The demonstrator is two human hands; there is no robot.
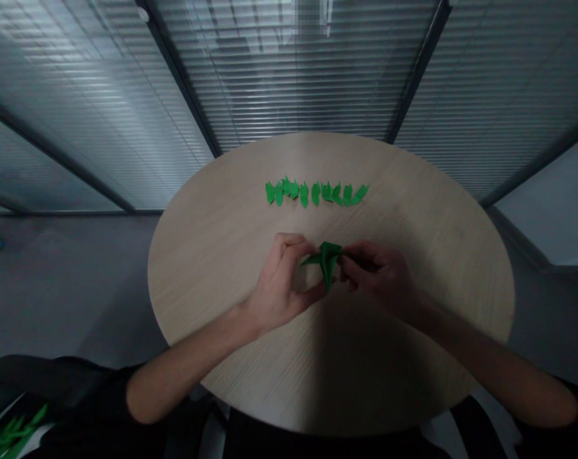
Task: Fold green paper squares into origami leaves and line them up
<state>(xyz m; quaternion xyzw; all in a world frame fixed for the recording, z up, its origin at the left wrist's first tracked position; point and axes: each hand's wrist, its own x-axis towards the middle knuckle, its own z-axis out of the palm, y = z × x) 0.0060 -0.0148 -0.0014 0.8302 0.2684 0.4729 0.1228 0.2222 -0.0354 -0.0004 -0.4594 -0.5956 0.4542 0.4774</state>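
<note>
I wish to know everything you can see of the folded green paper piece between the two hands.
The folded green paper piece is matte, bright green origami with pointed flaps: a long point aims down toward the person, a shorter one aims left. It is held between the fingers of the left hand and the right hand, above the round wooden table. The fingers hide part of its folds, so its full shape cannot be told.

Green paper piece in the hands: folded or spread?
Folded: the green paper origami piece between the left hand and right hand shows creases and pointed flaps.
</note>
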